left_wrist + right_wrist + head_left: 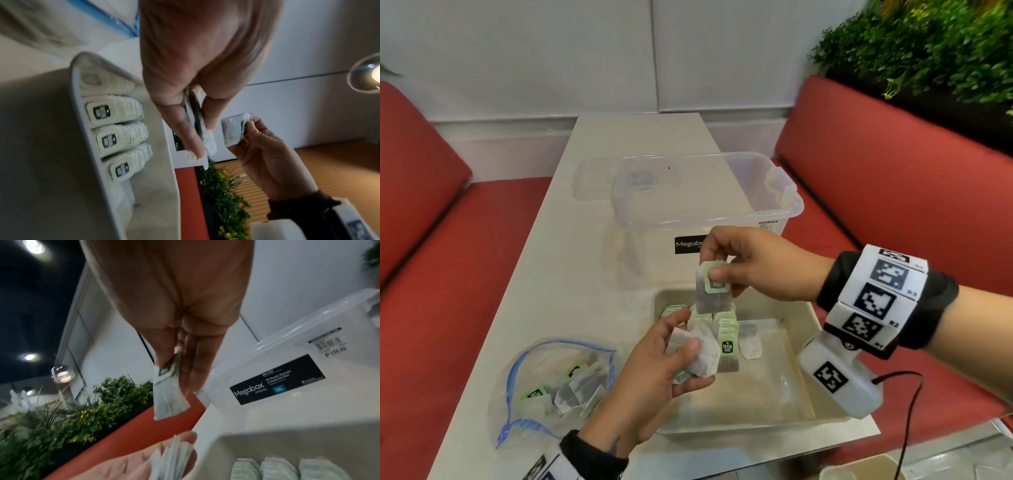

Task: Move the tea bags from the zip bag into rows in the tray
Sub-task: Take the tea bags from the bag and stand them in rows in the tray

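Observation:
My right hand [717, 270] pinches one tea bag [714, 291] by its green tag, hanging above the far left of the white tray [804, 404]. In the right wrist view the same tea bag [169, 399] dangles from my fingers. My left hand [674, 356] holds a small bundle of tea bags [700, 356] over the tray's left edge; in the left wrist view the bundle [202, 129] sits between thumb and fingers. Rows of tea bags [722, 329] stand in the tray's far left corner, also seen as rows of tea bags [119, 131]. The zip bag [554, 380] lies open at the left with several tea bags inside.
A clear Megabox storage box [705, 205] stands right behind the tray on the pale table [585, 240]. Its lid [599, 178] lies behind it. Red benches [893, 192] flank the table, with plants [928, 51] at the back right. A cable [907, 411] hangs from my right wrist.

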A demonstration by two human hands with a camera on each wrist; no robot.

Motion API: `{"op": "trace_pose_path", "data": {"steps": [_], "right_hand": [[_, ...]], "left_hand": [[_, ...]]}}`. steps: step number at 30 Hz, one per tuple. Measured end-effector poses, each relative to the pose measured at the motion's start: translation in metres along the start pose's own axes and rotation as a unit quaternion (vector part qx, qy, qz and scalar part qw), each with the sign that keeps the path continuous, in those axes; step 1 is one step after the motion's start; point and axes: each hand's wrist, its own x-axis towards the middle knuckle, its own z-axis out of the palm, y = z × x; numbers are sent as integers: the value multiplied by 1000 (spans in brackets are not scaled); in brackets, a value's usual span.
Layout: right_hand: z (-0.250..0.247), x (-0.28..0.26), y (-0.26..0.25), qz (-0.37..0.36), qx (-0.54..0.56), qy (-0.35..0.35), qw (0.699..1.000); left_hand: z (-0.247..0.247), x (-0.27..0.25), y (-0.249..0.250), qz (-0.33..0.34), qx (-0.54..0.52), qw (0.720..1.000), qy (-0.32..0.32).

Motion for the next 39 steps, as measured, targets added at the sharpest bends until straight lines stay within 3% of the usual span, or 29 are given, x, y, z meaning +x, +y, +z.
{"op": "trace_pose_path", "data": {"steps": [6, 11, 17, 28, 32, 35, 39], "right_hand": [[-4, 1, 8, 13, -103, 9, 995], [-4, 1, 11, 15, -181, 14, 983], [-2, -1, 10, 2, -217, -3, 976], [5, -5, 7, -12, -226, -20, 974], [0, 0, 17, 45, -198, -24, 979], [-6, 5, 37, 146, -264, -104, 948], [9, 5, 67, 205, -439, -278, 829]], "left_hand": [[0, -2, 5, 124, 146, 981, -31], [0, -1, 5, 186, 213, 958, -50], [3, 4, 6, 188, 329, 920, -106], [1, 9, 3, 139, 342, 918, -142], [-8, 8, -6, 138, 369, 910, -128], [-15, 7, -17, 168, 430, 883, -80], [-12, 2, -24, 212, 480, 850, -40]]}}
